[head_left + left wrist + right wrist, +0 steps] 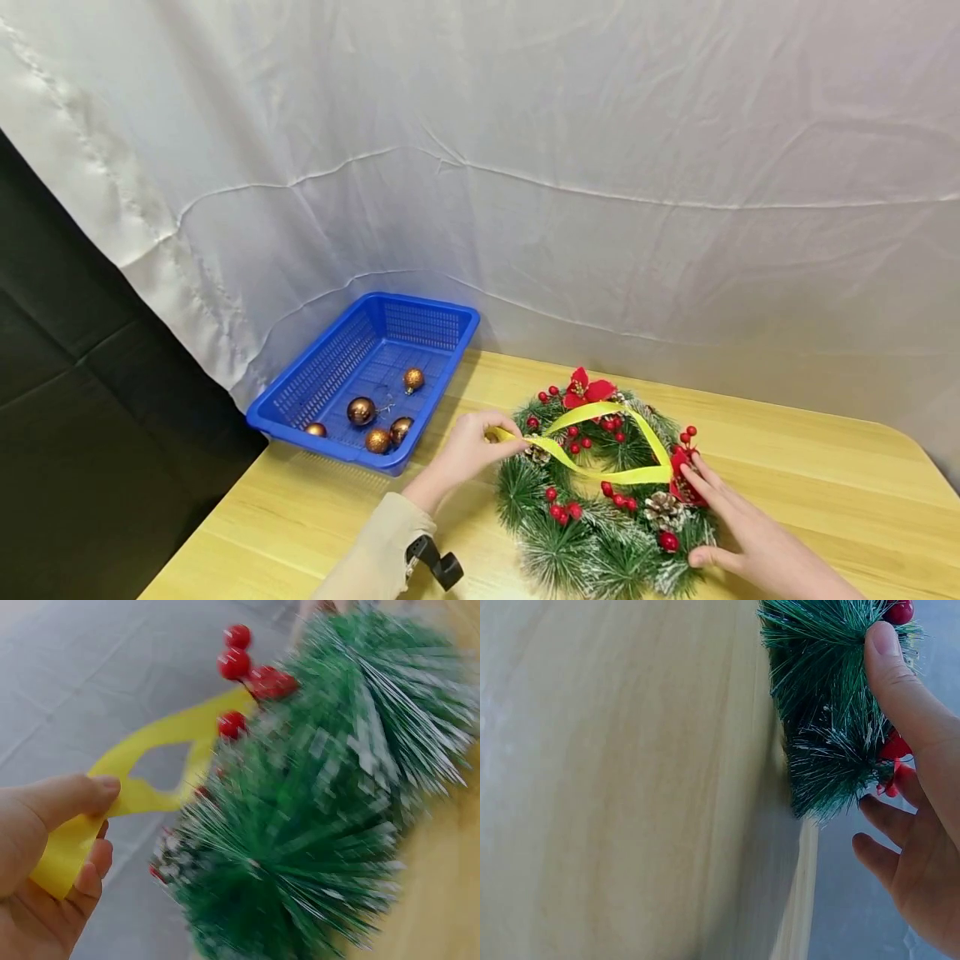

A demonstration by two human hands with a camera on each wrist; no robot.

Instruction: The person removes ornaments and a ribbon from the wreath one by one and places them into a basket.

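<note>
A green pine wreath (600, 492) with red berries, pinecones and a red flower lies on the wooden table (810, 467). A yellow ribbon (600, 442) loops across it. My left hand (472, 450) pinches the ribbon's left end (67, 847) between thumb and fingers beside the wreath (315, 817). My right hand (742, 525) rests on the wreath's right side with fingers straight. Its thumb (896, 682) presses the needles (825, 712) and the other fingers lie spread behind them.
A blue plastic basket (300, 392) stands at the table's back left and holds several copper-coloured baubles (362, 411). A white sheet (525, 167) hangs behind the table. Dark cloth covers the far left.
</note>
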